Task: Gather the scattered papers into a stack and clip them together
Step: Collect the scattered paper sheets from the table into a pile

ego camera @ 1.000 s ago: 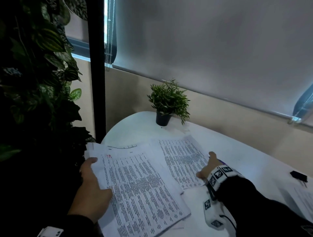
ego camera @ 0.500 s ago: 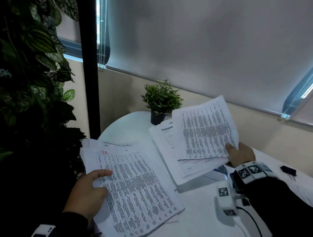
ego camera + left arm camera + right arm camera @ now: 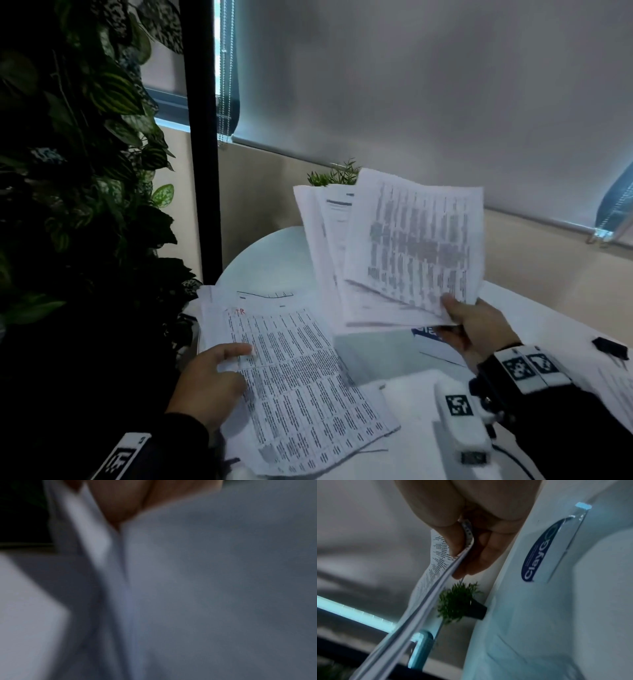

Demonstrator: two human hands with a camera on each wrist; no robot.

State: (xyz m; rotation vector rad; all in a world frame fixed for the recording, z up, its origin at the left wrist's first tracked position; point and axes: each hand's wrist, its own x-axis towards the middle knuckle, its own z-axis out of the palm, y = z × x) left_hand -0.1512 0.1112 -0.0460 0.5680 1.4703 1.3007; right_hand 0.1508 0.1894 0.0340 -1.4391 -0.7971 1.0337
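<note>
Above the table (image 3: pixel 267 260), raised sheets (image 3: pixel 404 246) higher than before (right hand (image 3: pixel 476 329))

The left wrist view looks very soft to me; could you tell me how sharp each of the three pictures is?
Left wrist view: wholly out of focus, only blurred paper and skin. Head view: dim, the lifted sheets motion-blurred, the sheets on the table sharper. Right wrist view: print beside the right hand readable, background smeared.

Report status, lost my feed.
Right hand grips lifted sheets. Left hand presses table pile. Binder clip untouched, far right.
</note>
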